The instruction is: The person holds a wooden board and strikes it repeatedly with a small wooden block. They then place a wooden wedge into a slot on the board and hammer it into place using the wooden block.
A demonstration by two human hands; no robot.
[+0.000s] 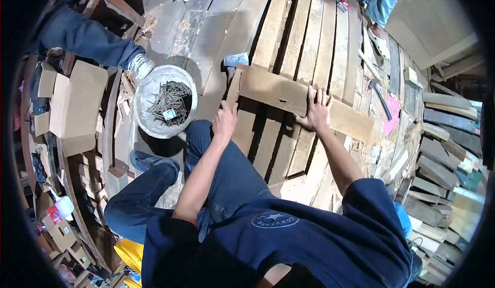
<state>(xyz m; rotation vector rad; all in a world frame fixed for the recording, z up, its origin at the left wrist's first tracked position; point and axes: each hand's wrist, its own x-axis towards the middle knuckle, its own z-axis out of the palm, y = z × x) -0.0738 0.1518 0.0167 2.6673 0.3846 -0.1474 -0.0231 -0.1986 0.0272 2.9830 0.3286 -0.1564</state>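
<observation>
A long wooden board (273, 88) with a dark hole lies across the slats in front of me. My right hand (317, 110) rests on it with fingers spread. At the board's left end, my left hand (225, 122) is closed around the near end of a narrow brown piece of wood (235, 85). Just beyond it is a hammer (236, 60) with a grey head; most of its handle is hidden. Left of that hand stands a round pale basin (142, 113) with many dark nails (172, 96) and a small light-blue packet (169, 114) inside.
A second hammer (381, 100) lies on the right beside pink paper (393, 113). An open cardboard box (77, 105) is at left. Another person's leg (87, 37) reaches in at upper left, and a person's sandalled foot (379, 41) is at upper right. Scrap wood (438, 154) piles up at right.
</observation>
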